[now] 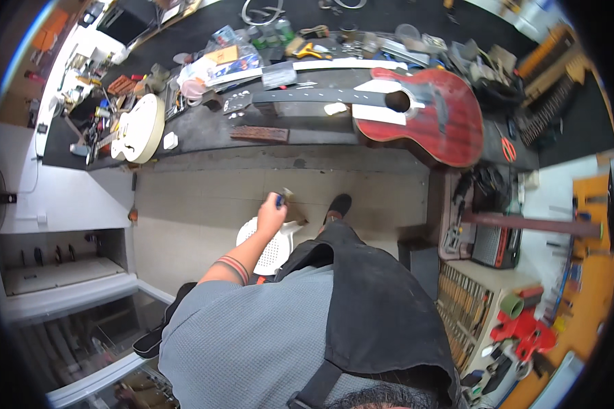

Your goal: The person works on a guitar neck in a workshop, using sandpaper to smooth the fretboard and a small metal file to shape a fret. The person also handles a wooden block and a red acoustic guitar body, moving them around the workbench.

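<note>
Left grip (271, 210) curled round a small, blurred blue item (280, 200), at eleven o'clock from the torso (266, 327); forearm stretched over the white stool (274, 253), probably to reach past it. Right grip hidden; cannot tell its state. Red guitar (464, 116) face up on the counter (320, 129) at one o'clock, fretboard (307, 97) toward nine; white sheets (389, 113) flank it, presumably shielding the top.
</note>
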`<state>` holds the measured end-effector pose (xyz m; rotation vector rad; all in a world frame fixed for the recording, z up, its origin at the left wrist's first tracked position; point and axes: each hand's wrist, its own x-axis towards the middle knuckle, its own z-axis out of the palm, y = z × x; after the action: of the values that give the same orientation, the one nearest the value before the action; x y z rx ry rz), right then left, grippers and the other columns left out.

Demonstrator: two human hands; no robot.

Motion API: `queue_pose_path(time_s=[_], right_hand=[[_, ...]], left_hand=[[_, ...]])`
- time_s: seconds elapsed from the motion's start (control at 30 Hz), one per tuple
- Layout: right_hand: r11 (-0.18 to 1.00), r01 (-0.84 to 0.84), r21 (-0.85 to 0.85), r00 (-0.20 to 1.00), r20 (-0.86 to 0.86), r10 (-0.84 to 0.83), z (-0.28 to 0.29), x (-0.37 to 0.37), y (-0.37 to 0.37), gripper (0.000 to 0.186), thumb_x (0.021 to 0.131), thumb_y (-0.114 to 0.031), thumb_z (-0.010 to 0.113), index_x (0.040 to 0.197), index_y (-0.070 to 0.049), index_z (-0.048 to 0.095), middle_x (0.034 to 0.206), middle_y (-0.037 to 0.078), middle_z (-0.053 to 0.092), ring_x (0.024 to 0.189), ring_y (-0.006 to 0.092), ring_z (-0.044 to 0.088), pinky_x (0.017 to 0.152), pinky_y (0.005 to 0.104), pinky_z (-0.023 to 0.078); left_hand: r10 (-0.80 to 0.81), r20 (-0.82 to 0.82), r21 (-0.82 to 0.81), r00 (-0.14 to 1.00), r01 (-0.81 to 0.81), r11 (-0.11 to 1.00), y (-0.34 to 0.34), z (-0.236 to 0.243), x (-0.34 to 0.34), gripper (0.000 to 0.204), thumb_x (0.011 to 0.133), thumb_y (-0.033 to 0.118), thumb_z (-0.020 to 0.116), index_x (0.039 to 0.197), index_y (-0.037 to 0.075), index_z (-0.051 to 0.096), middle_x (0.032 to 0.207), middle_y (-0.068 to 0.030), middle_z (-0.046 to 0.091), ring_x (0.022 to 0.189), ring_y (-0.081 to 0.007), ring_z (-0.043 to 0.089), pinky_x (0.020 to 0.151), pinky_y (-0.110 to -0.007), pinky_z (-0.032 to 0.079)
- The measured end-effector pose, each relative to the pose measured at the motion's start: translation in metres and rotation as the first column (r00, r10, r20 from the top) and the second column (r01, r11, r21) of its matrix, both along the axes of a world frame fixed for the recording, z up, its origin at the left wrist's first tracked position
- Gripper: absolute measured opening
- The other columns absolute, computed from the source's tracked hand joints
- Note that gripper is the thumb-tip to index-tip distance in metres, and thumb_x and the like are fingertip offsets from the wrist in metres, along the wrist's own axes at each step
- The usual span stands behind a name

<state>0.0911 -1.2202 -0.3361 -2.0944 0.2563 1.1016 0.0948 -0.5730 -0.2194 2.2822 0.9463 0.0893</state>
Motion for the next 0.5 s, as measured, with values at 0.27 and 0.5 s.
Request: queue_pose_path(time_s=[0.27,0.5], right_hand=[[0.997,0.019,-0.069,0.998,-0.063,-0.024,0.122,0.094,0.134,0.026,0.110,-0.014,0.062,0.130,0.001,0.069,0.109,0.013,0.077,0.103,0.0219,0.074,0.094,0.0354,0.058],[0.997,0.015,-0.075,0.999,-0.050,-0.019,0.149,0.150,0.197,0.025,0.110,-0.013,0.065,0.130,0.001,0.069,0.110,0.011,0.076,0.101,0.0204,0.072,0.094,0.0344,0.057]], left_hand=[[0.610,0.189,0.084,0.769,-0.632,0.770,0.266,-0.047,0.043,0.030,0.094,0.018,0.067,0.117,0.002,0.057,0.104,-0.0289,0.073,0.099,-0.0513,0.071,0.088,-0.059,0.053],[0.491,-0.045,0.380,0.870,-0.439,0.814,0.408,-0.041,0.108,0.035,0.103,0.025,0.069,0.133,0.008,0.065,0.124,-0.0209,0.074,0.119,-0.0439,0.069,0.100,-0.059,0.055]])
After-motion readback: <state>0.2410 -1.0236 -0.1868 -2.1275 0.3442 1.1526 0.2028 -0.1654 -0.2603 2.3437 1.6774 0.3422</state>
